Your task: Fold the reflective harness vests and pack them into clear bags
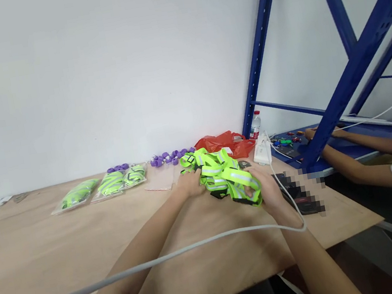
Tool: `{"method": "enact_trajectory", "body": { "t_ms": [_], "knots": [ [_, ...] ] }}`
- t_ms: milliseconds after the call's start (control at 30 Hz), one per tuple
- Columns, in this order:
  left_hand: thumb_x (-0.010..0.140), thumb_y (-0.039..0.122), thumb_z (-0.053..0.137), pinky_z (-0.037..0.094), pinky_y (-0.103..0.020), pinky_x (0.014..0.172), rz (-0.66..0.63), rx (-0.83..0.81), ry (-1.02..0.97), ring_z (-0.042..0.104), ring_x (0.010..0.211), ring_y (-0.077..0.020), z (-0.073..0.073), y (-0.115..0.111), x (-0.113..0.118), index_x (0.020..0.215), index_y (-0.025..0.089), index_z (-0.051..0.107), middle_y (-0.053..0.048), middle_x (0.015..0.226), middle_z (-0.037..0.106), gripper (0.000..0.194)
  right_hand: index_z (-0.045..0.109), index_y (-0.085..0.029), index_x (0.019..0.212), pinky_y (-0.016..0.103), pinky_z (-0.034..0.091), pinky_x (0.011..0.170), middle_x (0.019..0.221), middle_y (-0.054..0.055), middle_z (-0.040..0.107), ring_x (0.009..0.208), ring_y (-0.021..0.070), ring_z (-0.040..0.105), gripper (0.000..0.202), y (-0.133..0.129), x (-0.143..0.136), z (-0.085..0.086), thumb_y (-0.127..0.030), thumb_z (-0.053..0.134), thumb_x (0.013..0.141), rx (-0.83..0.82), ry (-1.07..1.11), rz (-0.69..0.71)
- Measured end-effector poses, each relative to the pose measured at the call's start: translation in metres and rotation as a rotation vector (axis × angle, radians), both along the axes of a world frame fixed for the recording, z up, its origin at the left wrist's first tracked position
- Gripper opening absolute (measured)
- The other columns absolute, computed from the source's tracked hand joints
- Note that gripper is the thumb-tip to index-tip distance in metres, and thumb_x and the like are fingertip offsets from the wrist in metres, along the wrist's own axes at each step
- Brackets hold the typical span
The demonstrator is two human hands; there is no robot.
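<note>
A loose heap of neon-yellow reflective straps (218, 169) with silvery stripes and black buckles lies on the brown table before me. At its left edge my left hand (190, 184) is closed, fingers pressed to the straps. My right hand (266, 186) curls around a looped part of the straps on the right side. Left of the heap lies a flat clear plastic bag (160, 179). Further left are clear bags of folded neon straps, one bag (76, 194) farthest out and others (112, 183) beside it.
Purple bands (170, 158) line the wall. Behind the heap are a red plastic bag (225, 143), a bottle (254, 126) and a white power strip (262, 150). A white cable (211, 238) crosses in front of me. Blue shelving (354, 57) and a co-worker's arms (356, 160) are at right.
</note>
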State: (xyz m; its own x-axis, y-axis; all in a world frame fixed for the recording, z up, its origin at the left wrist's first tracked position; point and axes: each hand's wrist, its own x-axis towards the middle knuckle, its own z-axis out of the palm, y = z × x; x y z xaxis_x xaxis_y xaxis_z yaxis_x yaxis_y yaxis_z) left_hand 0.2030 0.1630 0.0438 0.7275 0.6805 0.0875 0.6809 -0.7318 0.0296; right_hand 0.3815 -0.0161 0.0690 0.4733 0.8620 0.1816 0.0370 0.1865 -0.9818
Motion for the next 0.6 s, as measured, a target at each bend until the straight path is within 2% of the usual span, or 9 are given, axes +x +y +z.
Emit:
{"method": "enact_trajectory", "body": {
  "t_ms": [100,200,267,367,500,600],
  "knots": [
    [0.100,0.036,0.064,0.058,-0.045,0.091,0.016,0.000,-0.010,0.066,0.107,-0.0245,0.009,0.012,-0.005,0.129,0.017,0.061,-0.011,0.128,0.063,0.034,0.063,-0.022,0.082,0.031,0.040,0.044,0.049,-0.001,0.058,0.040,0.0200,0.054,0.053,-0.005,0.005,-0.012,-0.073,0.049,0.084,-0.194,-0.228,-0.046],
    [0.101,0.037,0.064,0.056,-0.047,0.093,0.096,0.016,-0.019,0.065,0.112,-0.0261,0.013,0.024,-0.006,0.131,0.017,0.060,-0.011,0.131,0.062,0.037,0.064,-0.024,0.073,0.033,0.047,0.056,0.063,0.004,0.069,0.056,0.0241,0.066,0.050,-0.015,0.005,-0.019,-0.069,0.049,0.087,-0.257,-0.616,-0.160],
    [0.100,0.038,0.064,0.056,-0.048,0.094,0.145,0.004,0.002,0.064,0.112,-0.0265,0.012,0.029,-0.003,0.132,0.017,0.060,-0.011,0.131,0.061,0.038,0.066,-0.024,0.078,0.036,0.049,0.069,0.076,0.007,0.075,0.072,0.0271,0.070,0.043,-0.020,0.002,-0.022,-0.062,0.050,0.090,-0.182,-0.838,-0.311],
    [0.100,0.038,0.065,0.056,-0.048,0.094,0.159,-0.036,0.057,0.065,0.111,-0.0261,0.009,0.033,0.005,0.130,0.017,0.061,-0.011,0.130,0.062,0.037,0.068,-0.023,0.089,0.041,0.047,0.085,0.087,0.011,0.077,0.086,0.0287,0.070,0.037,-0.027,-0.002,-0.027,-0.053,0.049,0.096,0.004,-1.014,-0.472],
    [0.100,0.037,0.066,0.056,-0.048,0.095,0.085,-0.072,0.137,0.064,0.112,-0.0264,0.008,0.034,0.012,0.128,0.017,0.062,-0.011,0.130,0.062,0.035,0.068,-0.022,0.098,0.043,0.046,0.092,0.091,0.010,0.077,0.086,0.0271,0.069,0.028,-0.033,-0.004,-0.041,-0.043,0.050,0.100,0.156,-1.151,-0.491],
    [0.099,0.036,0.066,0.055,-0.050,0.097,0.008,-0.070,0.175,0.063,0.115,-0.0273,0.011,0.034,0.012,0.129,0.017,0.062,-0.011,0.132,0.061,0.036,0.068,-0.021,0.103,0.044,0.046,0.091,0.093,0.010,0.077,0.087,0.0277,0.068,0.028,-0.035,-0.003,-0.054,-0.042,0.050,0.100,0.147,-1.173,-0.473]
  ]
}}
